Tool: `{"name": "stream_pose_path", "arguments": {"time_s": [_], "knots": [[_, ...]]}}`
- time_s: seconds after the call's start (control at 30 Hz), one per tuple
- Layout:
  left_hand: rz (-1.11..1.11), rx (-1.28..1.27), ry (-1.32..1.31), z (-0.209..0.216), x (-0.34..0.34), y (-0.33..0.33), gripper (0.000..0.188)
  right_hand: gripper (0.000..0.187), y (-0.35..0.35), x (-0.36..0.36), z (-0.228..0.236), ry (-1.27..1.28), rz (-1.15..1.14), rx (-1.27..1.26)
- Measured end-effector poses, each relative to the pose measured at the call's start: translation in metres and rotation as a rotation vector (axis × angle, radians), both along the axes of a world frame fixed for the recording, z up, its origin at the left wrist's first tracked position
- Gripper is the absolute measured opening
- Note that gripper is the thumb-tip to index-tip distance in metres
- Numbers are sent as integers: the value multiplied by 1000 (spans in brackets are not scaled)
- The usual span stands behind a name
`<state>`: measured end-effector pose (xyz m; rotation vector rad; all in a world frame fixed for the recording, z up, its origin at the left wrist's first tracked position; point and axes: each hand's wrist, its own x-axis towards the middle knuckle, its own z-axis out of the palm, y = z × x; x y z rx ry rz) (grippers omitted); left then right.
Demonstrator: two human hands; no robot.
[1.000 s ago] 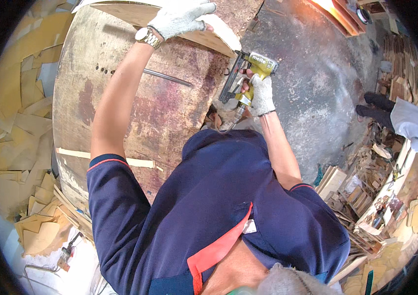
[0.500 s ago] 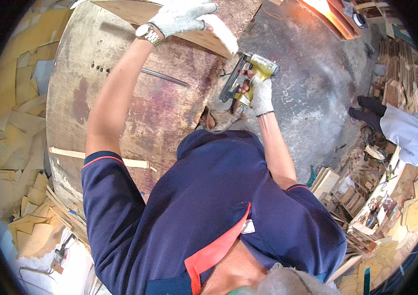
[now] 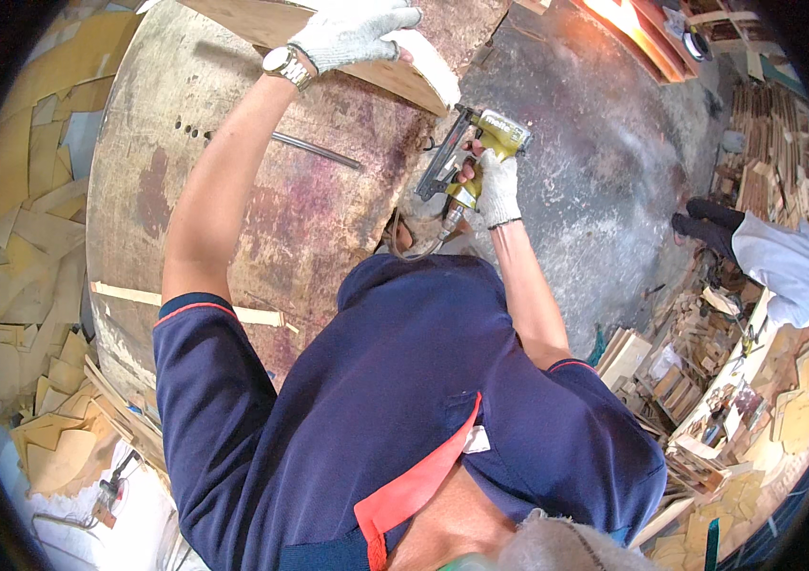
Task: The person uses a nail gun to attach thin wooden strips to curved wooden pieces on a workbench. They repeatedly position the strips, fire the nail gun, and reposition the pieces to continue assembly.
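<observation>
My left hand (image 3: 352, 36), in a white knit glove, is closed over the upper edge of a curved wooden piece (image 3: 390, 84) with a pale outer face, at the far side of the worktable. My right hand (image 3: 497, 188), gloved with bare fingertips, is wrapped round the handle of a yellow-green nail gun (image 3: 504, 133). Its black magazine points down and left, and its nose is close to the right end of the wooden piece. An air hose (image 3: 420, 255) runs from the handle's base towards my body.
On the worn worktable (image 3: 309, 228) lie a metal rod (image 3: 319, 152) and a thin wood strip (image 3: 262, 317). Thin sheet offcuts (image 3: 24, 276) are heaped at left. Another person (image 3: 780, 257) bends near stacked wood (image 3: 775, 143) at right. Orange-lit boards (image 3: 633, 38) stand at the far right.
The nail gun and my right hand have shifted slightly left and down. My left hand keeps its hold on the wooden piece. The other person has moved slightly.
</observation>
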<state>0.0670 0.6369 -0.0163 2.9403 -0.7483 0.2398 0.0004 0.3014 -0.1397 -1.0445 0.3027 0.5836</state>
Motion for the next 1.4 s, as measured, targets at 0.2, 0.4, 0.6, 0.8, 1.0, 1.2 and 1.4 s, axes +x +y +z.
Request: {"name": "stream_pose_path", "arguments": {"time_s": [0.2,0.4,0.6,0.8,1.0,1.2,1.4], "knots": [[116,57,242,9,1,-5,58,19,12,8,27,-125,-2,9],[60,60,146,-2,2,-1,61,15,21,15,34,-82,37,-68],[-12,-15,-1,-17,2,9,61,15,24,3,37,-46,-19,-40],[4,36,54,-1,1,-1,59,14,19,4,46,-135,42,-82],[-20,-5,11,7,0,-4,57,19,30,3,52,-145,54,-102],[-38,17,-55,2,2,-3,57,17,33,3,59,-123,67,-137],[-15,40,-12,4,3,-5,54,17,32,6,56,-133,108,-208]]}}
